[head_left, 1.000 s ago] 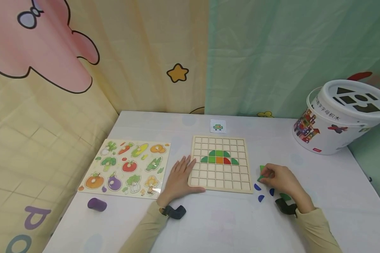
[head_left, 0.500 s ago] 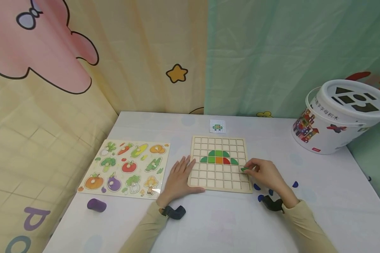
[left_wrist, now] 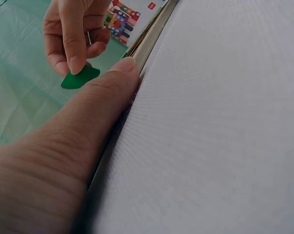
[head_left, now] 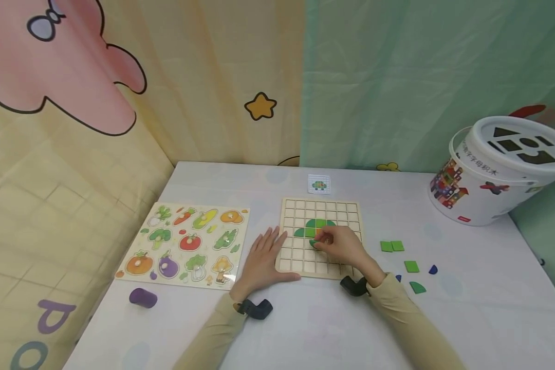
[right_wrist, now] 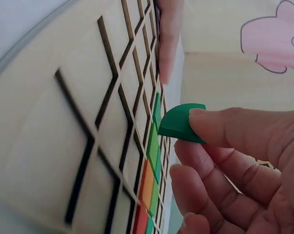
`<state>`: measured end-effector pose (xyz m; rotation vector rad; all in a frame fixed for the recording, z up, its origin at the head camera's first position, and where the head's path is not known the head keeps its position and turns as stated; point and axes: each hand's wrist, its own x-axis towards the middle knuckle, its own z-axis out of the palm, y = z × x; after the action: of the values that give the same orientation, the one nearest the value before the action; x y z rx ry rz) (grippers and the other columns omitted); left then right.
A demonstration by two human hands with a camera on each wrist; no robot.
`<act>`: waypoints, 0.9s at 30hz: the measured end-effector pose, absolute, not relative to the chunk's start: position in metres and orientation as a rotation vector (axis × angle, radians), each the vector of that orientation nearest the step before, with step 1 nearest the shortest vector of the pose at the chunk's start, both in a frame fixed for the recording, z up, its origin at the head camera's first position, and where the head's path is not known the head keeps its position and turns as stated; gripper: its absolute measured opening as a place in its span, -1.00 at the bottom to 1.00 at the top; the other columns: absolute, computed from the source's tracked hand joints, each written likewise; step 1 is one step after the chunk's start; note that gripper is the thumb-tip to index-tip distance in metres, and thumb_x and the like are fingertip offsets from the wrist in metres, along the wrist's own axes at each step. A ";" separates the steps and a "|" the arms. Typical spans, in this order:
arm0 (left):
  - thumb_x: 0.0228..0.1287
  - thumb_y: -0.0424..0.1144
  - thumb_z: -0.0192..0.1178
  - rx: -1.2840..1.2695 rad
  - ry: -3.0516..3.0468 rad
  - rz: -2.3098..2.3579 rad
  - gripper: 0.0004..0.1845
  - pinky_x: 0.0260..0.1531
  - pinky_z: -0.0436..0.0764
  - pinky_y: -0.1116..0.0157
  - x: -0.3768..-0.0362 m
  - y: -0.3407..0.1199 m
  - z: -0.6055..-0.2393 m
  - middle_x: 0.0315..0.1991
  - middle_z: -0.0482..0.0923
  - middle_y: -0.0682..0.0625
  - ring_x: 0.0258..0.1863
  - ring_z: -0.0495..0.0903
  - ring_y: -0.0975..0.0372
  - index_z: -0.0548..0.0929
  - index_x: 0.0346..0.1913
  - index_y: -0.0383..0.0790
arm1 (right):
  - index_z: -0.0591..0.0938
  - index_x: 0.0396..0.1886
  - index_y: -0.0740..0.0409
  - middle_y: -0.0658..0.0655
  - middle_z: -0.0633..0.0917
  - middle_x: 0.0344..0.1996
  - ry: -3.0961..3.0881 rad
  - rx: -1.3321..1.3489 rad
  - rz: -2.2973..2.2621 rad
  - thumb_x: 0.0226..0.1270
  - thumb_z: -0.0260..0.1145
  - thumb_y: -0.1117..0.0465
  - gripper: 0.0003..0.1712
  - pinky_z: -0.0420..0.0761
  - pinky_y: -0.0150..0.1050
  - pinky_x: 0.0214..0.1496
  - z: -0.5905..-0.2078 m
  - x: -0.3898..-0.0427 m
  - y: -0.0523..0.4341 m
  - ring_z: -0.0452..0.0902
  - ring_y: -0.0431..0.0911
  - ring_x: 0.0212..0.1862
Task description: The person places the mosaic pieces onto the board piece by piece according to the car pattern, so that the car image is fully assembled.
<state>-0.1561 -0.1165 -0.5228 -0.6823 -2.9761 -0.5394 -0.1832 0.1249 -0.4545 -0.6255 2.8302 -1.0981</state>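
Observation:
A green quarter-circle tile [right_wrist: 178, 122] is pinched between the thumb and fingers of my right hand [head_left: 344, 245]. In the head view it hangs close over the middle of a wooden grid board [head_left: 298, 266], just below a row of set tiles. Green tiles [head_left: 321, 224] show on the board, and an orange and a red tile [right_wrist: 142, 222] appear in the right wrist view; in the head view my hand partly covers that row. My left hand [head_left: 261, 262] rests along the board's left edge, fingers spread, the thumb [left_wrist: 105, 90] at its near corner.
Right of the board lie several green square tiles [head_left: 411, 266], a green quarter-circle [head_left: 417, 287] and blue tiles [head_left: 433, 269]. A small pattern card [head_left: 319, 184] lies behind the board. Left are a vegetable puzzle [head_left: 173, 249] and a purple cylinder [head_left: 143, 298]; a white bucket [head_left: 495, 190] stands back right.
My right hand has carried the green quarter-circle tile leftward from the loose tiles to over the middle of the board, uncovering green squares. The left hand has stayed at the board's edge.

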 end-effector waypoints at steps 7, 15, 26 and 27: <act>-0.15 0.61 0.04 -0.694 -2.962 -0.554 0.24 0.40 -0.31 0.23 -0.156 -0.117 -0.523 0.52 -0.20 -0.01 0.47 -0.29 0.17 -0.01 0.51 -0.07 | 0.66 -0.48 0.03 -0.14 0.59 -0.58 2.818 -0.586 -1.139 0.12 0.46 0.18 -0.88 0.45 -0.31 -0.46 -0.463 -0.193 0.104 0.41 -0.24 -0.53; -0.14 0.61 0.02 -0.705 -2.950 -0.544 0.23 0.39 -0.32 0.23 -0.157 -0.117 -0.523 0.52 -0.19 -0.02 0.47 -0.28 0.15 -0.01 0.51 -0.08 | 0.65 -0.50 0.03 -0.15 0.60 -0.59 2.820 -0.554 -1.143 0.10 0.47 0.20 -0.88 0.49 -0.31 -0.46 -0.465 -0.199 0.091 0.47 -0.26 -0.52; -0.13 0.58 0.08 -0.710 -2.935 -0.543 0.22 0.40 -0.23 0.18 -0.156 -0.116 -0.520 0.51 -0.13 -0.06 0.47 -0.21 0.11 0.05 0.50 -0.12 | 0.68 -0.51 0.04 -0.13 0.59 -0.61 2.845 -0.499 -1.062 0.11 0.46 0.21 -0.90 0.49 -0.31 -0.48 -0.467 -0.201 0.085 0.46 -0.25 -0.54; -0.13 0.58 0.09 -0.711 -2.933 -0.541 0.21 0.40 -0.23 0.18 -0.155 -0.116 -0.519 0.50 -0.12 -0.07 0.47 -0.21 0.11 0.06 0.50 -0.13 | 0.68 -0.51 0.04 -0.13 0.59 -0.62 2.846 -0.496 -1.054 0.11 0.46 0.21 -0.90 0.49 -0.31 -0.48 -0.467 -0.201 0.085 0.46 -0.25 -0.54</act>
<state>-0.1555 -0.1160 -0.5192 -0.7111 -2.9327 -0.5410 -0.2008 0.0851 -0.4674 -0.4957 2.8464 -1.0535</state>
